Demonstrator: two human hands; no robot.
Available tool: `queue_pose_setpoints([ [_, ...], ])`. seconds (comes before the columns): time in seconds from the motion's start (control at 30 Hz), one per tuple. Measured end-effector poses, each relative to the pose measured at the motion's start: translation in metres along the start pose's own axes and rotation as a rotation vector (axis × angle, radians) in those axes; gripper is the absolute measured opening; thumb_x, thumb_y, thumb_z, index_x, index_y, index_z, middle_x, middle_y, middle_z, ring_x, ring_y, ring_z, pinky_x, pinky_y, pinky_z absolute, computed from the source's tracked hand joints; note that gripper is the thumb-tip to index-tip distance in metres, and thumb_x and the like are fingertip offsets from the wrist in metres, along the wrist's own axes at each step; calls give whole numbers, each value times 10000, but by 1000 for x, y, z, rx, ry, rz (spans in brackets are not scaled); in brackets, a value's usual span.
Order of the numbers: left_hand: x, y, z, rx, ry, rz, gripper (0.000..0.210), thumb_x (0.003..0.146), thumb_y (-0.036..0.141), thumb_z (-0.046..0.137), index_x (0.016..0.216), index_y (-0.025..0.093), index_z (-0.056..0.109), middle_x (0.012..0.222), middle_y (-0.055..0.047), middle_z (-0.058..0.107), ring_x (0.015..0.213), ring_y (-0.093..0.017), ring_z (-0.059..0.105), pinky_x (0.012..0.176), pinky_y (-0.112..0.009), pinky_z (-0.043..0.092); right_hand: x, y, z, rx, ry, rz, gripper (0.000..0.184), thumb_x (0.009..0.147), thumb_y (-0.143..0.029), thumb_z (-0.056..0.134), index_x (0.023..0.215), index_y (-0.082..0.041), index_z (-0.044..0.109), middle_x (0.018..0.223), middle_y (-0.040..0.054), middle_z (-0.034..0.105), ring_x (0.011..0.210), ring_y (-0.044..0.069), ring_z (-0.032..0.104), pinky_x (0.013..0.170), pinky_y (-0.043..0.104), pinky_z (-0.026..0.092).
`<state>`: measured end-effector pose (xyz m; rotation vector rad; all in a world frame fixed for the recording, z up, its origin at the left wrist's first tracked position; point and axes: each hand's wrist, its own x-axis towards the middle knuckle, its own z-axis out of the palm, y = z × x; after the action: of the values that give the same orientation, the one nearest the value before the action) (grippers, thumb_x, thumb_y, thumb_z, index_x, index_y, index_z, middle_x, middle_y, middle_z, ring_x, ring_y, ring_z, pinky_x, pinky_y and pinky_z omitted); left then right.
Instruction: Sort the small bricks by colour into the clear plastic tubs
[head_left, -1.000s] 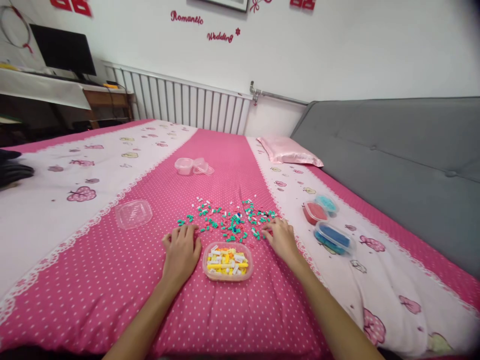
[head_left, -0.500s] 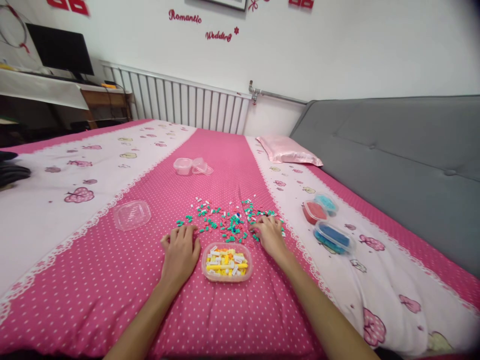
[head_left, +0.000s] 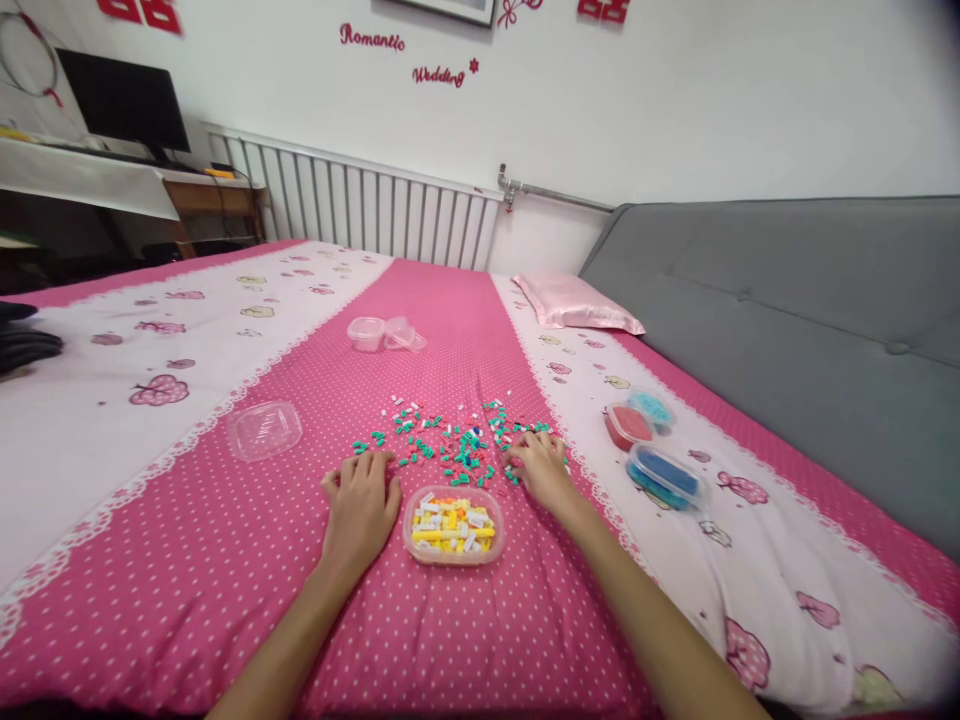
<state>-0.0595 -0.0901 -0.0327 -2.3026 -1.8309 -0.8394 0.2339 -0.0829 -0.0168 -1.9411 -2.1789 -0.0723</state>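
Note:
Small green, white and red building pieces (head_left: pixel 466 455) lie scattered on the pink dotted bedspread. My left hand (head_left: pixel 361 505) rests on the cloth at their left edge, fingers loosely bent and apart, holding nothing visible. At the right edge of the spread, my right hand (head_left: pixel 541 470) reaches down among the pieces with its fingers bent together. Whatever its fingertips hold is too small to make out. Between my forearms stands an uncovered clear plastic box (head_left: pixel 454 556), filled with yellow, white and orange pieces (head_left: pixel 450 525).
A clear lid (head_left: pixel 265 431) lies on the left. Farther back are small clear containers (head_left: pixel 367 334). Boxes with red (head_left: pixel 628 425), light blue (head_left: pixel 651 406) and dark blue (head_left: pixel 666 474) contents sit on the right. Beyond them are a pink pillow (head_left: pixel 574 302) and a grey headboard (head_left: pixel 787 290).
My right hand has shifted very slightly at the right edge of the pieces. My left hand and the boxes stay where they were.

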Motion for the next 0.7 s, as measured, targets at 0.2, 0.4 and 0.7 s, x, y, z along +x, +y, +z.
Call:
queue_pose_setpoints([
  [0.2,0,1,-2,-4,-13,-7,247,953,249,455,1148,193,594,1169,-112,665,1111,-310,543,980,-505,325,-1,1,-3,-22,-24,-38,181,869,-150,644,963,-275,737,1199,78,627,1160,279,469,973,419,249],
  [0.4,0,2,-2,-3,-12,-11,251,955,253,447,1148,196,598,1169,-111,666,1113,-311,547,985,-506,322,-4,1,-4,-20,-22,-38,202,935,-189,560,1053,-255,711,1231,103,625,1168,289,467,972,429,261],
  [0.7,0,1,-1,1,-9,-2,254,960,252,440,1150,187,596,1165,-113,664,1107,-313,545,980,-511,322,-4,12,-4,9,-21,-59,140,904,-207,652,942,-282,763,1078,61,675,1114,248,520,989,419,253],
])
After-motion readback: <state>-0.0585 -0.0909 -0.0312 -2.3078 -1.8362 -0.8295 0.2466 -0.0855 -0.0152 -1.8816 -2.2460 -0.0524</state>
